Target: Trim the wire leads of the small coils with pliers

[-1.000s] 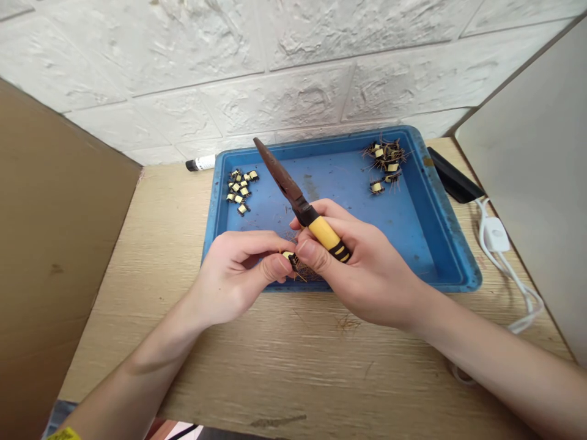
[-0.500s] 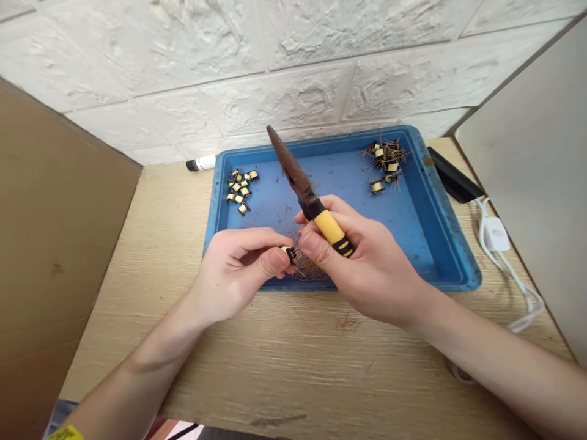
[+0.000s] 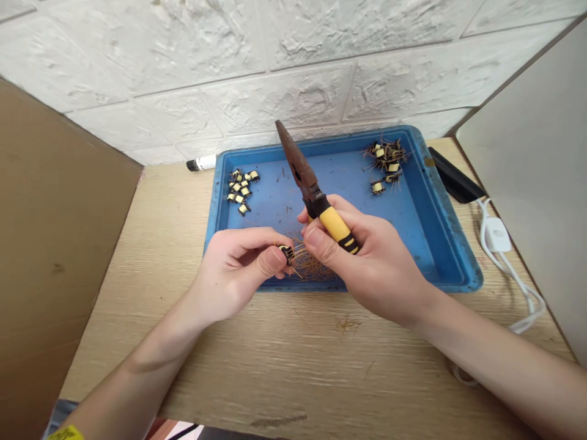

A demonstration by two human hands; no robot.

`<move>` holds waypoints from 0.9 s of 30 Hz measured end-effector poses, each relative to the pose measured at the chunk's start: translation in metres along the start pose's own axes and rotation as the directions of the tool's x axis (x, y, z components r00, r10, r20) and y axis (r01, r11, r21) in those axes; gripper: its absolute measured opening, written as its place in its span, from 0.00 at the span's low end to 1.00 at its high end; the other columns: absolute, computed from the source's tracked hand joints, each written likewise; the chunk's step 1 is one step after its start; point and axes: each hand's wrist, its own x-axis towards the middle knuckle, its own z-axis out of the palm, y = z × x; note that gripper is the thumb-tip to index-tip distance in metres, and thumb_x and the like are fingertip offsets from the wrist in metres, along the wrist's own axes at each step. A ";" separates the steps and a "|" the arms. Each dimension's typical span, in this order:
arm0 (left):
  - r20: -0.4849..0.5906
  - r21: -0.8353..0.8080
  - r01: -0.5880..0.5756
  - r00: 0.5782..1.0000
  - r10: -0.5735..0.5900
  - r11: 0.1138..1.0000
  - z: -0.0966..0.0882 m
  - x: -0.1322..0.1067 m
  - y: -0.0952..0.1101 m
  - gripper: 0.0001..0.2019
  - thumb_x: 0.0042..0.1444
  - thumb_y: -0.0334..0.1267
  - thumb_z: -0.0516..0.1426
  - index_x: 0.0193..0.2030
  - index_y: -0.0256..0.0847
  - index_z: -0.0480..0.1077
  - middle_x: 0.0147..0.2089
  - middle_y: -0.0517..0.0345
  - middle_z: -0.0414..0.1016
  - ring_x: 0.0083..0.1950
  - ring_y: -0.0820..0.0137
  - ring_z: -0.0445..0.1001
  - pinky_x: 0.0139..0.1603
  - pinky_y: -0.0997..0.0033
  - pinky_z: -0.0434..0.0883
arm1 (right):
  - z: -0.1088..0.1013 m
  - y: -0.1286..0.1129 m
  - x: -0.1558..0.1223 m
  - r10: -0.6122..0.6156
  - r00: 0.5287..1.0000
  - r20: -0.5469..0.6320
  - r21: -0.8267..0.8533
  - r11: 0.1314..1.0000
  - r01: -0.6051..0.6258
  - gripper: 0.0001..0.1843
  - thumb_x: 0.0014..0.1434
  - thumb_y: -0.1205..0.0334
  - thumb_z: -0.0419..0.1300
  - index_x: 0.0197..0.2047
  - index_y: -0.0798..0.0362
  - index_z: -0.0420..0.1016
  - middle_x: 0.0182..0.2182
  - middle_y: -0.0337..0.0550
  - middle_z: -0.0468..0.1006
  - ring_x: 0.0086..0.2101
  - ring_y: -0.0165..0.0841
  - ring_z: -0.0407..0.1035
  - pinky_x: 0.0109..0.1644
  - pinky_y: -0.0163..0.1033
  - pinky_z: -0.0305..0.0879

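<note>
My left hand [image 3: 238,269] pinches a small black-and-yellow component [image 3: 287,252] with thin wire leads, held over the near edge of the blue tray [image 3: 452,250]. My right hand [image 3: 367,263] is wrapped round the yellow-and-black handle of rusty long-nose pliers [image 3: 312,186], whose closed jaws point up and away over the tray. My right thumb sits right beside the component. A heap of cut wire leads [image 3: 309,266] lies in the tray just behind the two hands.
Trimmed components [image 3: 241,189] lie in the tray's far left corner, components with long leads [image 3: 385,162] in its far right. A marker [image 3: 202,163] lies behind the tray. A black object [image 3: 452,177] and a white cable with a switch [image 3: 495,235] lie to the right. Boards stand on both sides.
My right hand has shifted slightly right and tilted the pliers more upright, the tip moving right and up. My left hand has kept the component almost in place.
</note>
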 end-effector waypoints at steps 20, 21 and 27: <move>0.226 -0.245 0.292 0.944 -0.238 0.924 -0.003 0.002 -0.007 0.33 0.68 0.65 0.54 0.25 0.38 0.75 0.24 0.58 0.74 0.27 0.72 0.71 0.32 0.72 0.68 | 0.002 -0.008 0.001 -0.058 0.998 -0.014 -0.015 0.998 0.058 0.10 0.59 0.68 0.65 0.28 0.46 0.83 0.38 0.40 0.82 0.41 0.31 0.76 0.45 0.39 0.76; 0.232 -0.223 0.300 0.941 -0.248 0.928 -0.003 0.002 -0.006 0.34 0.68 0.66 0.53 0.24 0.38 0.75 0.23 0.58 0.73 0.27 0.72 0.70 0.32 0.72 0.67 | 0.002 -0.009 0.002 -0.058 0.998 -0.013 -0.015 0.998 0.058 0.11 0.58 0.68 0.65 0.26 0.46 0.82 0.37 0.40 0.82 0.41 0.32 0.76 0.44 0.39 0.76; 0.216 -0.133 0.314 0.935 -0.281 0.940 -0.003 0.003 -0.004 0.36 0.70 0.66 0.50 0.19 0.40 0.72 0.19 0.58 0.71 0.23 0.71 0.68 0.30 0.69 0.67 | 0.003 -0.012 0.002 -0.049 0.999 -0.004 -0.010 0.999 0.049 0.11 0.57 0.67 0.67 0.24 0.44 0.83 0.33 0.39 0.83 0.41 0.33 0.74 0.43 0.38 0.78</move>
